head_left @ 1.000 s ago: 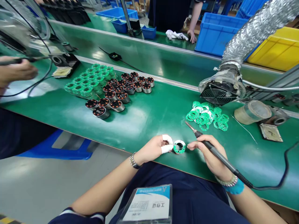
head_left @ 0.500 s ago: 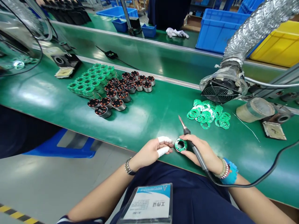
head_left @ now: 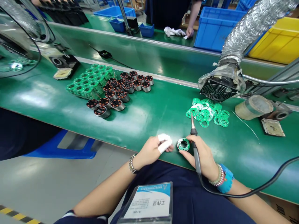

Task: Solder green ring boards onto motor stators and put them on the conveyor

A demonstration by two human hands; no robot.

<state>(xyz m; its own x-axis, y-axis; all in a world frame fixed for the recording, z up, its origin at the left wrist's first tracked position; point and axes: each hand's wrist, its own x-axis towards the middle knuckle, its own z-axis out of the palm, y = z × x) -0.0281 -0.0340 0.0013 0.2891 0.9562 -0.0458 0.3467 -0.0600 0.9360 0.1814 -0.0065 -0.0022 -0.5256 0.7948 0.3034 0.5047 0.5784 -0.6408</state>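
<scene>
Factory workshop: long green workbench (head_left: 144,118), motor stators (head_left: 116,93), fume fan (head_left: 217,90).

A clear-sleeved badge (head_left: 147,202) is showing the large characters "工作证"; smaller lines on it and white lettering across its blue band are staying too small to read. Dark print on a cardboard box (head_left: 275,203) is appearing only in part, unreadable.

Relative to the fan (head_left: 217,92), the foil duct (head_left: 247,32) above and yellow crate (head_left: 277,43) at upper right are cut off by the picture's edges, while the badge (head_left: 149,203) at lower left bears fine print too small to read.
</scene>
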